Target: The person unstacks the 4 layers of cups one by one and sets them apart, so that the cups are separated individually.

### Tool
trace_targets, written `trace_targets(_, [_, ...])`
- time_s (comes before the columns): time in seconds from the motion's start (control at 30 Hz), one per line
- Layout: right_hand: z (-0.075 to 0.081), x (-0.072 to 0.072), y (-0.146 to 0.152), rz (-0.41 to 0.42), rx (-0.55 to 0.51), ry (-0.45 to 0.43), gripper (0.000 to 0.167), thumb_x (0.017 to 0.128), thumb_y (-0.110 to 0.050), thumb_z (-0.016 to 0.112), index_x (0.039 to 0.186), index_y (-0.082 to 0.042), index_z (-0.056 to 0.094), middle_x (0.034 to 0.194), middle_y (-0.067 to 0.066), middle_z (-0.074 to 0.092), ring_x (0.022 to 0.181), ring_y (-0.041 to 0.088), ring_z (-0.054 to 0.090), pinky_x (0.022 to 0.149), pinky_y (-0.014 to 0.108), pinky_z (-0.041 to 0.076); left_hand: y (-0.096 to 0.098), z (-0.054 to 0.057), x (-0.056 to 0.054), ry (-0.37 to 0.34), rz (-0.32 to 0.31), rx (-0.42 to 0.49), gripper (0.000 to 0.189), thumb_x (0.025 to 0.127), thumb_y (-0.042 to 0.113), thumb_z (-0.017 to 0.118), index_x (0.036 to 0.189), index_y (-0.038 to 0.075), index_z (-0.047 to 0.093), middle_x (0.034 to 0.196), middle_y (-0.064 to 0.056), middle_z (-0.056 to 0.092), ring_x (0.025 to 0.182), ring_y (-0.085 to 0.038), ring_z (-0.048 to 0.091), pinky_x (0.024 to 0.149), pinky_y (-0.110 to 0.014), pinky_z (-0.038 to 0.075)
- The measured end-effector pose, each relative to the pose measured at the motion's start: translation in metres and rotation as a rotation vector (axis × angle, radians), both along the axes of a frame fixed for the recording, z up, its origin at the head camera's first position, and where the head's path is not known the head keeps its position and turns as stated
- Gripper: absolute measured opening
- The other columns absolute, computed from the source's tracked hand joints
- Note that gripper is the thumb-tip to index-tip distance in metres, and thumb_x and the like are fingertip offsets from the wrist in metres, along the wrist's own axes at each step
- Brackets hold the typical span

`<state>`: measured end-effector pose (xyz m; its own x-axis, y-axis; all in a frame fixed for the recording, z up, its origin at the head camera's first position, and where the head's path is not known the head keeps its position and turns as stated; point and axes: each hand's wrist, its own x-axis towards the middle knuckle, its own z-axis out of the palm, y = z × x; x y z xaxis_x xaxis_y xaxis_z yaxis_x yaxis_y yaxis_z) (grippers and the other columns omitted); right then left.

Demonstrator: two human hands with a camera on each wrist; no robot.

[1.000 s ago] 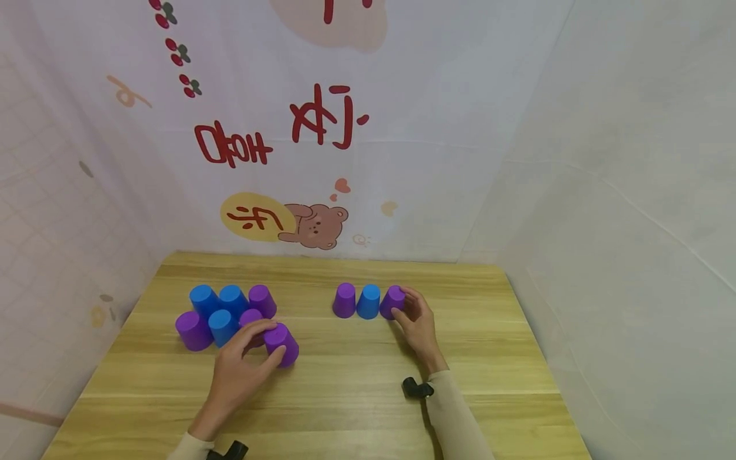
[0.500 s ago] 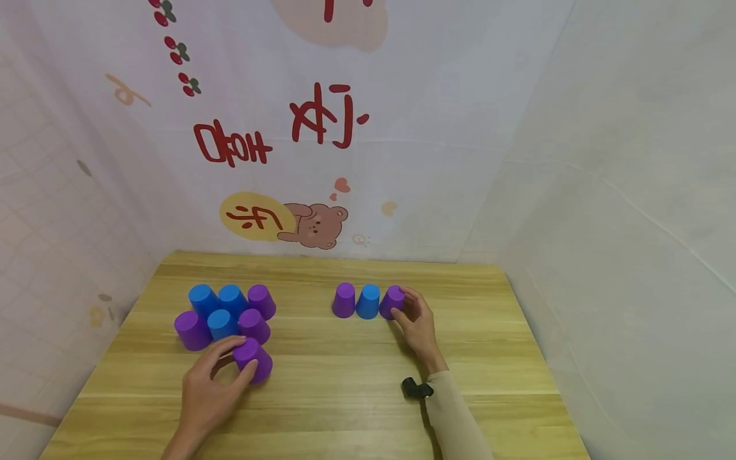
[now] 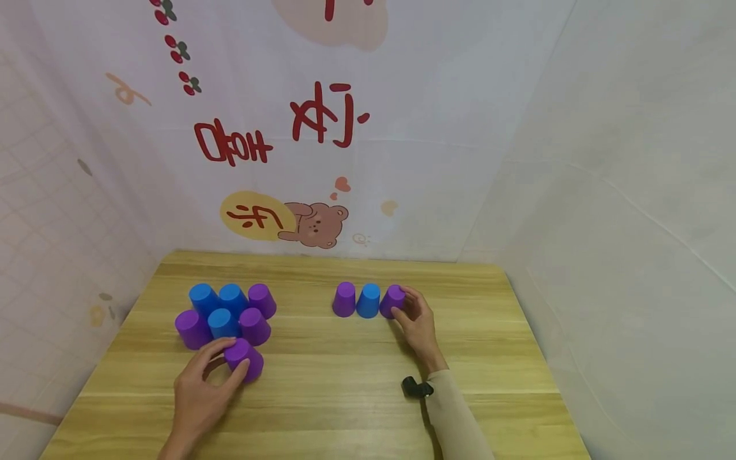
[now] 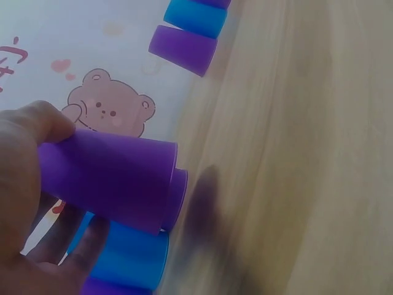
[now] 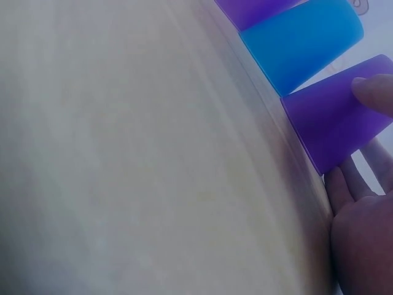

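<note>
My left hand (image 3: pixel 200 396) grips an upside-down purple cup (image 3: pixel 244 360) between thumb and fingers, just in front of the left group of cups. In the left wrist view this held purple cup (image 4: pixel 113 178) overlaps another purple cup (image 4: pixel 177 200) and a blue cup (image 4: pixel 132 255) behind it. On the right, my right hand (image 3: pixel 418 327) holds a purple cup (image 3: pixel 393 301) at the end of a short row, thumb on one side and fingers on the other. That purple cup (image 5: pixel 338 117) stands rim down on the table, beside a blue cup (image 5: pixel 307 46).
The left group holds blue cups (image 3: pixel 232 298) and purple cups (image 3: pixel 192 329), all upside down in two rows. A blue cup (image 3: pixel 368 301) and a purple cup (image 3: pixel 344 300) complete the right row. The wooden table (image 3: pixel 345 383) meets a printed cloth backdrop (image 3: pixel 414 191).
My left hand has carried its purple cup leftward and towards me, then slightly further left, uncovering a purple cup of the left group. My right hand has stayed in place.
</note>
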<state>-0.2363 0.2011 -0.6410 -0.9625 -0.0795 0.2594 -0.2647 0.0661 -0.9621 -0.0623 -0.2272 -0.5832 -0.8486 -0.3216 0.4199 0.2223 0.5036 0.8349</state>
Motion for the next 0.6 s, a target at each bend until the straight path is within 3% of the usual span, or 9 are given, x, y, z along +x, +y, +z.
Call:
trace_targets(0.2, [0.002,0.0,0.0,0.0,0.008,0.002,0.058,0.104,0.006,0.075,0.158,-0.004,0.056,0.153,0.029,0.067,0.147,0.051,0.063,0.124,0.033,0.057,0.0,-0.004,-0.004,-0.024,0.029,0.016,0.055,0.08,-0.008,0.097,0.131,0.006,0.08,0.127,0.012,0.076,0.117,0.016,0.066,0.099,0.0,0.054])
trace_targets(0.6, [0.002,0.0,0.0,-0.004,0.022,-0.006,0.058,0.104,0.006,0.074,0.158,-0.006,0.057,0.154,0.028,0.067,0.147,0.051,0.063,0.127,0.042,0.056,0.0,-0.011,-0.009,0.043,0.013,0.05,0.058,0.077,-0.014,0.096,0.129,0.006,0.081,0.125,0.012,0.075,0.116,0.015,0.068,0.099,0.0,0.055])
